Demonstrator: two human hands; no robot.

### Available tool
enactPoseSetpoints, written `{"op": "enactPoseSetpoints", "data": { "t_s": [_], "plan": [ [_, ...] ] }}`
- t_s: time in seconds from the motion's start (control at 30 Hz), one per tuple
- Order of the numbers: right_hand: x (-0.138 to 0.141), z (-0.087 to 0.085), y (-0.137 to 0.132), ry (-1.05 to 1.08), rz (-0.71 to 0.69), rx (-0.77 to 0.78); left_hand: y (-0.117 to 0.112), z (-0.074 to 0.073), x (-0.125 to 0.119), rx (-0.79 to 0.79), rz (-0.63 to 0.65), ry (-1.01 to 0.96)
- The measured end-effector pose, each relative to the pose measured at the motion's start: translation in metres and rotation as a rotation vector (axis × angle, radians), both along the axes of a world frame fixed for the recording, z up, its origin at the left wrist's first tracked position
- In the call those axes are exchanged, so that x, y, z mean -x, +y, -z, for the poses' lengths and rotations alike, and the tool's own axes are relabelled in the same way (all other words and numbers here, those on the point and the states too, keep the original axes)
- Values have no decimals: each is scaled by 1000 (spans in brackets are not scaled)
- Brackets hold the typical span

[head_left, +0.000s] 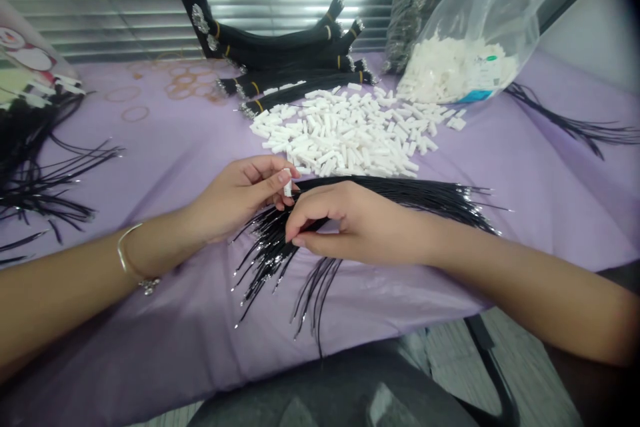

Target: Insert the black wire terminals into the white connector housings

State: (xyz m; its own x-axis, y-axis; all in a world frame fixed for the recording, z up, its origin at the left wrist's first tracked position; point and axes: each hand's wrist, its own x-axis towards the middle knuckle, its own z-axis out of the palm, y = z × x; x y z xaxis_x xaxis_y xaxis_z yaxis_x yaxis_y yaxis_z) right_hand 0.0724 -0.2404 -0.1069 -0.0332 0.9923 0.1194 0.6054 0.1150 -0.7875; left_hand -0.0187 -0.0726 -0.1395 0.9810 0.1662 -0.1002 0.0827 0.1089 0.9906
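Note:
My left hand (240, 195) pinches a small white plastic connector (287, 185) between thumb and fingers. My right hand (350, 223) is closed, its fingers pinching thin black wires from a loose bundle of black wires (400, 193) with metal-tipped ends that fans out across the purple cloth beneath both hands. The two hands meet at the middle of the table, nearly touching. Just beyond them lies a heap of white connectors (345, 133).
Tied bundles of black wire (295, 60) lie at the back. A clear plastic bag (465, 47) of white connectors stands at the back right. More loose black wires (40, 173) lie at the left and at the right edge (580, 127). Rubber bands (165, 87) are scattered at the back left.

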Motion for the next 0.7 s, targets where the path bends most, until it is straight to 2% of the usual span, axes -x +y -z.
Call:
{"op": "enactPoseSetpoints", "data": {
  "t_s": [0.33, 0.57, 0.7],
  "plan": [
    [3, 2, 1, -95, 96, -188, 2, 2, -1, 7, -4, 20],
    [3, 4, 1, -85, 135, -198, 3, 2, -1, 22, 8, 14],
    [3, 2, 0, -68, 256, -247, 2, 1, -1, 25, 12, 13]
  ]
}}
